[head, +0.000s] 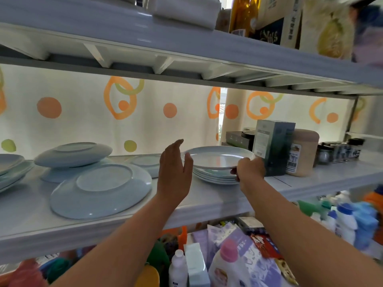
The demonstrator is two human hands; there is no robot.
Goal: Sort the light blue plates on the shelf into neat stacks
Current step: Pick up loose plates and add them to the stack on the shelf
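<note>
On the middle shelf (31, 216), right hand (248, 170) pinches the right rim of the top light blue plate (217, 157), face-up just above the upright stack (215, 178) of same plates. Left hand (176, 166) flat, fingers straight, beside the plate's left rim; contact unclear. Further left: large overturned plate (101, 191) near shelf front, second overturned plate (72, 154) perched behind it, far-left plates (10, 168). Dark green box (271, 148) just right of stack.
</note>
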